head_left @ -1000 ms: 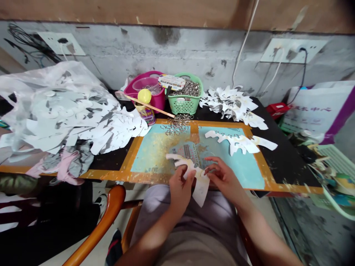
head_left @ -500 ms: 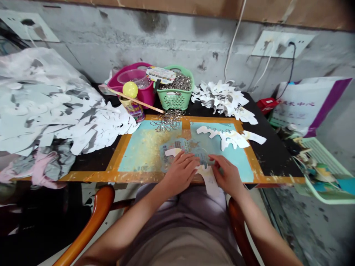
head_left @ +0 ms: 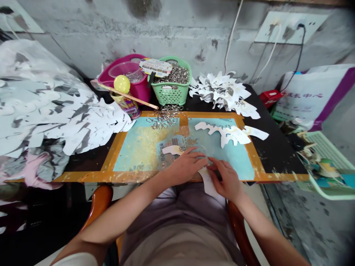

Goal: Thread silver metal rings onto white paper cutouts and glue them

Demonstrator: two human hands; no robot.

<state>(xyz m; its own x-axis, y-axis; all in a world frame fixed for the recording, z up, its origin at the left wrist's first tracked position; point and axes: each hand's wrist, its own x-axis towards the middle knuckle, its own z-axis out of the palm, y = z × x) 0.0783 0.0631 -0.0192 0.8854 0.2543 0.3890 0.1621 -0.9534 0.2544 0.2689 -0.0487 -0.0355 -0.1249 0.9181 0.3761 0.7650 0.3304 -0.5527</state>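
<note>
A white paper cutout [head_left: 206, 181] lies across the near edge of the blue mat [head_left: 238, 159], one end poking out at the left and the other hanging over my lap. My left hand [head_left: 186, 166] lies flat on it, fingers stretched out and pressing it to the mat. My right hand [head_left: 227, 179] rests on the cutout's right part with fingers bent, its fingertips meeting my left hand's. What those fingertips pinch, if anything, is too small to make out.
A loose pile of metal rings [head_left: 165, 117] lies before a green basket [head_left: 172, 94] of rings, beside a pink tub [head_left: 133, 79] and a yellow-capped bottle [head_left: 124, 98]. More cutouts [head_left: 230, 133] lie on the mat, heaps [head_left: 55, 107] at left and back [head_left: 222, 92]. Bags stand right.
The cutout, held up in both hands a second ago, now lies pressed to the mat. My left hand flattened onto it; my right hand closed in beside it.
</note>
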